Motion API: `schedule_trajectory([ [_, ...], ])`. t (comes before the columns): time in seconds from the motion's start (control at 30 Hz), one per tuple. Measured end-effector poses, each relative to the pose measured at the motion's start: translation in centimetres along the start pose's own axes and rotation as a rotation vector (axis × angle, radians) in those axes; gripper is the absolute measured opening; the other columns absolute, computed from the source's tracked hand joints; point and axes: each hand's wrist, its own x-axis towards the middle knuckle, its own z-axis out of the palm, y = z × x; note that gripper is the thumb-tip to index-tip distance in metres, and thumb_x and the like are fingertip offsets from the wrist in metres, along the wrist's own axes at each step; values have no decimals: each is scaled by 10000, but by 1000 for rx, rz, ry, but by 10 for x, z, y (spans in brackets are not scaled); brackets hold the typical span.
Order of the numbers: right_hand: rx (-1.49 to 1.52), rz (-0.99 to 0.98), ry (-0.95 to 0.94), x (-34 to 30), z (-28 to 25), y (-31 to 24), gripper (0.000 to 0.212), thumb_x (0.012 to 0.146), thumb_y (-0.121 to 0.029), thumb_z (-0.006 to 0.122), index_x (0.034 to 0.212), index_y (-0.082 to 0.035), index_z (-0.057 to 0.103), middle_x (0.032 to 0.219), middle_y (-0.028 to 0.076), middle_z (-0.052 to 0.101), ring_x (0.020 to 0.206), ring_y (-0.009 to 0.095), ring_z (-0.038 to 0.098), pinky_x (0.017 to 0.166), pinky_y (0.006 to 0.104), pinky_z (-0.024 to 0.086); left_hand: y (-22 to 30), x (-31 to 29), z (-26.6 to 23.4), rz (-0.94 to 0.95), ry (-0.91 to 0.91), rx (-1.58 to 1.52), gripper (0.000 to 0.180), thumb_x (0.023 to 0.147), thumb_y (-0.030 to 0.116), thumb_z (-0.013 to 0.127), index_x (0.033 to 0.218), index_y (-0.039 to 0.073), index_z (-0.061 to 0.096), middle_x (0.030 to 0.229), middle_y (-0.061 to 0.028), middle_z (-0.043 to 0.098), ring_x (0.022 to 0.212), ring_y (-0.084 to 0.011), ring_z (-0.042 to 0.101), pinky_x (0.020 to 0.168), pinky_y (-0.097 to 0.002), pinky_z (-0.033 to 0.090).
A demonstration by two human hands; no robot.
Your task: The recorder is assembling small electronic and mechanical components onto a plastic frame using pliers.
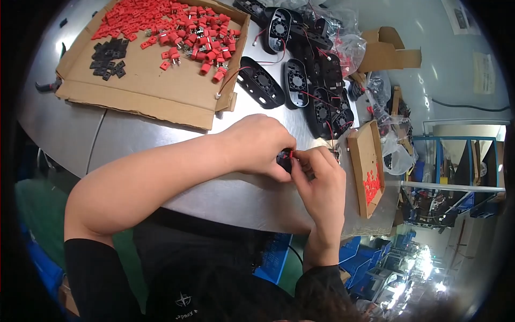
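The left hand (260,144) is closed round a dark part (283,161), held over the worktop (225,201); at its edge a red piece (292,154) is pinched by the right hand (324,182). Rightward, red bits (371,186) are held in a small tray (366,151). Farther off, red plugs (206,48) are heaped in a large tray (153,86), beside black housings (262,81).

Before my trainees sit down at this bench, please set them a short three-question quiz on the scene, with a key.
1. Choose: the small part between the left hand and right hand is mainly A) white, B) dark, C) yellow.
2. True or false: the large cardboard tray holds both red pieces and black pieces.
3. Fill in: the hand nearer the small cardboard tray is the ____ one.
Key: 1 B; 2 true; 3 right.
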Motion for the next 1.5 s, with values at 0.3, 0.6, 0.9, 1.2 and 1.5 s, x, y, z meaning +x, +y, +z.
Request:
schedule_trajectory([
  [0.3, -1, -42, 18, -3, 6, 1, 85, 863, -36, 752, 933, -4, 714, 864, 139, 654, 752, 336, 669, 665, 413, 533, 5, 1, -7, -42, -103, -3, 418, 700, 436, 809, 904, 77, 744, 828, -140, 699, 865, -347, 676, 795, -461, 534],
  [0.6, 49, 212, -208, -6, -10, -9, 180, 957, -77, 676, 1106, 2, 741, 703, 122, 661, 616, 121, 632, 587, 254, 467, 4, 1, -7, -66, -129, 5, 415, 694, 434, 808, 907, 82, 747, 840, -137, 704, 874, -353, 673, 803, -470, 530],
  [0.9, 221, 322, 61, -37, -74, 118, 475, 957, -51, 610, 1425, 17, 567, 1049, 42, 669, 938, 131, 643, 839, 280, 522, 7, 1, -9, -35, -104, 14, 582, 722, 599, 820, 951, 67, 760, 854, -148, 717, 878, -361, 690, 796, -471, 541],
  [1.2, -195, -34, -396, -39, -73, 149, 961, 740, 5, 662, 1626, -100, 306, 1709, 189, 196, 1592, 363, 170, 1269, 442, 216, 4, -1, -3, 1, -26, 40, 613, 726, 621, 803, 996, 72, 769, 872, -146, 730, 873, -358, 710, 799, -463, 559],
  [1.5, -492, -368, -577, 0, -75, 108, 913, 658, -45, 747, 1513, -86, 431, 1236, 159, 576, 1198, 390, 559, 1041, 465, 473, 4, -1, -6, -18, -76, 53, 628, 726, 634, 802, 993, 67, 769, 864, -155, 730, 865, -361, 708, 783, -459, 557],
])
